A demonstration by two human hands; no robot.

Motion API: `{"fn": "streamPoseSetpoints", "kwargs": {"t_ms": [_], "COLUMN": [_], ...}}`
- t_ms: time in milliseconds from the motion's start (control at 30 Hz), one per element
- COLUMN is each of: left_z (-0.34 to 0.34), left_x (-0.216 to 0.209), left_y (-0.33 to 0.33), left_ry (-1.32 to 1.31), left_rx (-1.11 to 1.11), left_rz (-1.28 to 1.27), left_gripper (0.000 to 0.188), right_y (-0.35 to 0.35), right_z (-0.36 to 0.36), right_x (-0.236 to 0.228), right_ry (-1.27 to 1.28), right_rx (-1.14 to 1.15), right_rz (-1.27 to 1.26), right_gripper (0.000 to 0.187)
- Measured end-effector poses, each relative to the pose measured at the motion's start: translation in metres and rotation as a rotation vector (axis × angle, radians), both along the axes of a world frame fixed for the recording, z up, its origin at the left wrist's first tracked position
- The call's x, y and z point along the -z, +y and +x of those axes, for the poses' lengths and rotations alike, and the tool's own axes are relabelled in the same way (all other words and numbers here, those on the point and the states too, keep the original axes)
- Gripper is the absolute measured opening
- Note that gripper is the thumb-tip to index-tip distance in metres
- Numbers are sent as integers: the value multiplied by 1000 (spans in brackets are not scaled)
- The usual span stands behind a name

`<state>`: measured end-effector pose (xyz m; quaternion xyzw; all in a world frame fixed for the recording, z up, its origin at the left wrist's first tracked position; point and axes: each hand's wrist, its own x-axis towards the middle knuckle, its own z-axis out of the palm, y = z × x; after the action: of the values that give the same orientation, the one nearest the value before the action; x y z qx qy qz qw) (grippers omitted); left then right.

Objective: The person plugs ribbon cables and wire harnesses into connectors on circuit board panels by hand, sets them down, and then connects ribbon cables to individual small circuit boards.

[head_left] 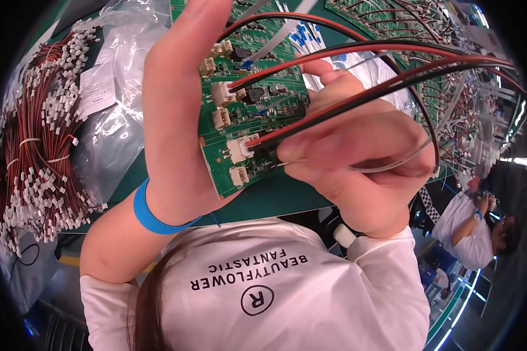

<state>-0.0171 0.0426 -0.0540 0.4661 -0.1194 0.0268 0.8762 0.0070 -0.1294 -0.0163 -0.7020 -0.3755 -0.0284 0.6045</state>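
Note:
My left hand (175, 111), a blue band around its wrist, grips a green circuit board (218, 175) along its left edge. Cream sockets line that edge, and red-and-black cable plugs (240, 150) sit in some of them. From these plugs the red-and-black cables (345, 105) arch to the right, above my right hand (369, 152). The right thumb and fingers are pinched together at the board's lower right, on a thin white wire (392, 166) that loops back across the hand. The wire's tip by the board is too small to make out.
A bundle of red-and-black cables with white plugs (41, 152) lies at the left, beside a clear plastic bag (120, 111). More wired circuit boards (439, 99) spread over the right. Blue-tipped white wires (307, 38) lie behind. Another person (468, 228) sits at far right.

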Motion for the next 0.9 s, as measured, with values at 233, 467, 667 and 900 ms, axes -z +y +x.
{"fn": "streamPoseSetpoints", "kwargs": {"t_ms": [233,467,667,900], "left_z": [16,8,2,-5], "left_x": [-37,-11,-22,-22], "left_y": [-11,7,-7,-5], "left_ry": [518,164,213,-311], "left_rx": [-63,204,-128,-286], "left_rz": [-193,-225,-99,878], "left_gripper": [48,49,75,88], "right_y": [1,1,1,-5], "right_z": [-1,3,2,-1], "right_x": [3,6,2,-10], "right_ry": [19,-60,-67,-211], "right_rx": [-25,-35,-31,-8], "right_rz": [56,47,2,-216], "right_gripper": [23,21,21,22]}}
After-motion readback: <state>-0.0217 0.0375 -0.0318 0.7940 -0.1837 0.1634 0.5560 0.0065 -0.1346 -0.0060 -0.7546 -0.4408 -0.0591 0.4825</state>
